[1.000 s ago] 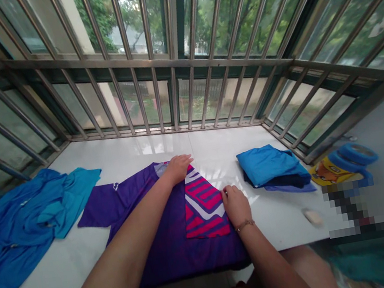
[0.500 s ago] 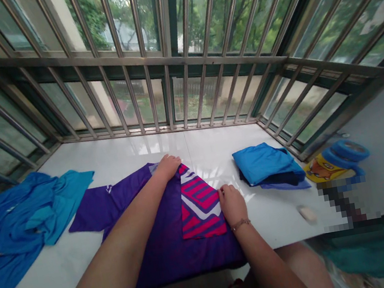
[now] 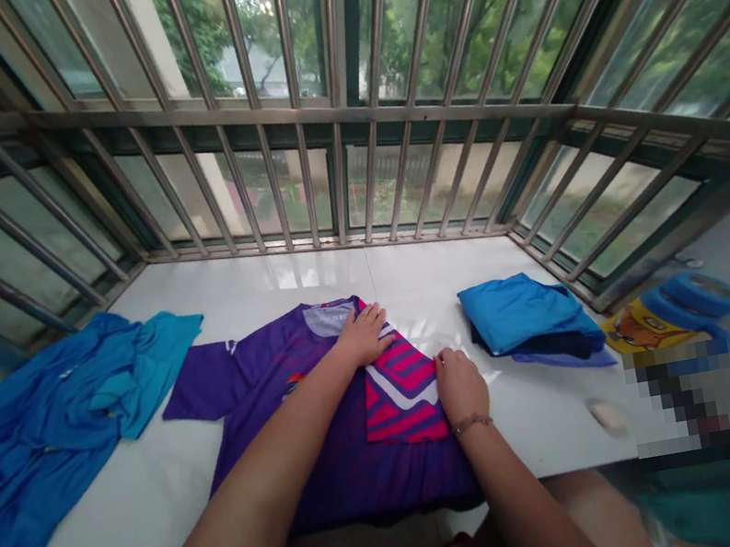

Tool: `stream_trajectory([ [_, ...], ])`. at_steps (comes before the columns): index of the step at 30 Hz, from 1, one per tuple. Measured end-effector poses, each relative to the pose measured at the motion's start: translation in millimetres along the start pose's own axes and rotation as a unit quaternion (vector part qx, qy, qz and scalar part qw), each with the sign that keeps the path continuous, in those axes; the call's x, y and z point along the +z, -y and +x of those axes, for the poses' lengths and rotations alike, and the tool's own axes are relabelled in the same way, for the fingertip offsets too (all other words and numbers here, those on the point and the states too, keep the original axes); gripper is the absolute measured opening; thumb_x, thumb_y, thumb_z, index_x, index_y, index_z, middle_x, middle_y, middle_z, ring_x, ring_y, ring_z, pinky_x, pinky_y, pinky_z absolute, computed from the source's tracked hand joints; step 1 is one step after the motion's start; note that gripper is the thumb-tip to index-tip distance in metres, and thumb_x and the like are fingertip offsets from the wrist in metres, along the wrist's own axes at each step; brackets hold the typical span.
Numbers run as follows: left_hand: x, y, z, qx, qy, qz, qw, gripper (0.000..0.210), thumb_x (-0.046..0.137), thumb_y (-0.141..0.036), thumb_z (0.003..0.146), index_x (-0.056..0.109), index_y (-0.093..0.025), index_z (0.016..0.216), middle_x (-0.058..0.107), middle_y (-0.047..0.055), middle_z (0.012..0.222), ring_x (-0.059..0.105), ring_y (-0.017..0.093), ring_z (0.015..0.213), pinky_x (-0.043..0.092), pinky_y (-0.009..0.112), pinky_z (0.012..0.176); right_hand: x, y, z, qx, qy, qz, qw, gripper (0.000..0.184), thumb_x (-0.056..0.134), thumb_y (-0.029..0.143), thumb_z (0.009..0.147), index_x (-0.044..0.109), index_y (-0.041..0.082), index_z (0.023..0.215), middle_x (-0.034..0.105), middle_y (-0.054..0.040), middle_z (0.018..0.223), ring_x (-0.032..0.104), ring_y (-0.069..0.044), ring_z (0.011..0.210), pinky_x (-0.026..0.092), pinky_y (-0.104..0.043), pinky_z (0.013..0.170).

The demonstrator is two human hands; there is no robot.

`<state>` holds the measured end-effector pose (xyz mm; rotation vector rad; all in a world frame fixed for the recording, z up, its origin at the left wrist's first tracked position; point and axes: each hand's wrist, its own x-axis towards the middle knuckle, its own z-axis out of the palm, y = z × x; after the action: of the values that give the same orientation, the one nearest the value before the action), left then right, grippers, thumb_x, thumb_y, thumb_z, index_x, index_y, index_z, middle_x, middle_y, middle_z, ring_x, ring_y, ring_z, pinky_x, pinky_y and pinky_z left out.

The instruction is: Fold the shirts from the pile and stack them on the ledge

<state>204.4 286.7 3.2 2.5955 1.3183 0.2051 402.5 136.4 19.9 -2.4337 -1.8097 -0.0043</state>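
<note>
A purple T-shirt (image 3: 357,475) lies spread before me, its grey-lined collar toward the window and its lower part reaching the front edge. Its right sleeve, striped pink and white (image 3: 396,422), is folded inward over the body. Near the collar, my left hand (image 3: 365,335) rests flat on the shoulder with its fingers spread. My right hand (image 3: 462,385) has its fingers closed on the shirt's right edge, beside the folded sleeve. Its fingertips are partly hidden.
On the white ledge (image 3: 233,281), a heap of blue clothes (image 3: 32,422) lies left and a folded stack (image 3: 525,312) right. A yellow-and-blue container (image 3: 659,318) stands farther right, near a small pale object (image 3: 607,416). Metal bars (image 3: 297,117) line the window behind.
My left hand has slid right from the collar onto the shoulder, its fingers spreading and the collar now showing. The right hand keeps its place at the shirt's edge. The view has shifted slightly left.
</note>
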Motion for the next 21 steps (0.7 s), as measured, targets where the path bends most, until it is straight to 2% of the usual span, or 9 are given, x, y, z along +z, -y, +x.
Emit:
stream_trajectory([
  [5, -9.8, -23, -5, -0.033, -0.024, -0.012, 0.999, 0.070, 0.045, -0.059, 0.109, 0.046, -0.022, 0.168, 0.033, 0.011, 0.178, 0.030, 0.036, 0.165, 0.026, 0.064, 0.135, -8, -15, 5, 0.026, 0.032, -0.048, 0.998, 0.031, 0.034, 0.029, 0.118, 0.064, 0.019, 0.118, 0.072, -0.0130, 0.118, 0.073, -0.026, 0.102, 0.040, -0.033, 0.069],
  [7, -19.8, -25, -23, -0.060, -0.054, -0.009, 0.997, 0.063, 0.043, -0.049, 0.111, 0.045, -0.022, 0.168, 0.035, 0.010, 0.178, 0.032, 0.034, 0.165, 0.031, 0.059, 0.134, -9, -26, 9, 0.024, 0.039, -0.046, 0.998, 0.032, 0.033, 0.029, 0.118, 0.063, 0.019, 0.117, 0.071, -0.0136, 0.119, 0.073, -0.025, 0.103, 0.041, -0.032, 0.070],
  [9, -32.9, -18, -55, -0.102, -0.091, -0.003, 0.991, 0.057, 0.039, -0.035, 0.111, 0.047, -0.019, 0.166, 0.042, 0.012, 0.175, 0.040, 0.032, 0.160, 0.036, 0.051, 0.132, -12, -39, 13, 0.012, 0.048, -0.039, 0.998, 0.030, 0.035, 0.029, 0.118, 0.063, 0.019, 0.116, 0.071, -0.0135, 0.120, 0.073, -0.024, 0.104, 0.042, -0.032, 0.072],
  [11, -47.3, 2, -99, -0.163, -0.127, 0.007, 0.978, 0.053, 0.035, -0.023, 0.110, 0.055, -0.016, 0.158, 0.056, 0.016, 0.164, 0.053, 0.029, 0.149, 0.042, 0.044, 0.126, -16, -48, 17, -0.004, 0.055, -0.040, 0.998, 0.028, 0.038, 0.030, 0.118, 0.064, 0.018, 0.116, 0.071, -0.0136, 0.118, 0.073, -0.024, 0.103, 0.043, -0.032, 0.075],
  [13, -60.0, 31, -150, -0.250, -0.162, 0.024, 0.954, 0.050, 0.033, -0.018, 0.108, 0.061, -0.012, 0.149, 0.064, 0.021, 0.151, 0.062, 0.032, 0.137, 0.050, 0.045, 0.116, -23, -51, 18, -0.016, 0.039, -0.048, 0.998, 0.028, 0.041, 0.031, 0.117, 0.065, 0.016, 0.118, 0.071, -0.0148, 0.115, 0.072, -0.026, 0.102, 0.044, -0.033, 0.079],
  [15, -68.5, 64, -200, -0.390, -0.186, 0.068, 0.899, 0.044, 0.038, -0.024, 0.108, 0.065, -0.011, 0.141, 0.069, 0.023, 0.137, 0.066, 0.036, 0.125, 0.055, 0.047, 0.103, -33, -43, 13, -0.040, -0.009, -0.052, 0.998, 0.030, 0.045, 0.034, 0.116, 0.067, 0.014, 0.121, 0.070, -0.0170, 0.116, 0.070, -0.029, 0.102, 0.046, -0.036, 0.083],
  [18, -73.6, 112, -253, -0.525, -0.167, 0.100, 0.829, 0.052, 0.054, -0.045, 0.103, 0.066, -0.002, 0.130, 0.067, 0.030, 0.129, 0.064, 0.044, 0.122, 0.056, 0.051, 0.094, -43, -7, -11, -0.131, -0.077, -0.022, 0.988, 0.028, 0.053, 0.035, 0.112, 0.069, 0.015, 0.124, 0.070, -0.0180, 0.119, 0.067, -0.031, 0.105, 0.049, -0.039, 0.090],
  [19, -74.4, 126, -264, -0.539, -0.159, 0.089, 0.822, 0.054, 0.058, -0.047, 0.100, 0.068, -0.001, 0.126, 0.067, 0.032, 0.129, 0.063, 0.045, 0.123, 0.056, 0.051, 0.094, -44, 10, -24, -0.173, -0.083, -0.002, 0.981, 0.027, 0.055, 0.035, 0.111, 0.069, 0.016, 0.124, 0.070, -0.0176, 0.120, 0.067, -0.031, 0.107, 0.050, -0.040, 0.093],
  [21, -76.0, 149, -276, -0.533, -0.148, 0.037, 0.832, 0.043, 0.063, -0.043, 0.096, 0.074, -0.005, 0.112, 0.070, 0.031, 0.125, 0.065, 0.045, 0.122, 0.055, 0.050, 0.097, -39, 46, -55, -0.256, -0.072, 0.047, 0.963, 0.025, 0.059, 0.033, 0.109, 0.070, 0.019, 0.126, 0.070, -0.0169, 0.127, 0.066, -0.032, 0.115, 0.052, -0.042, 0.101],
])
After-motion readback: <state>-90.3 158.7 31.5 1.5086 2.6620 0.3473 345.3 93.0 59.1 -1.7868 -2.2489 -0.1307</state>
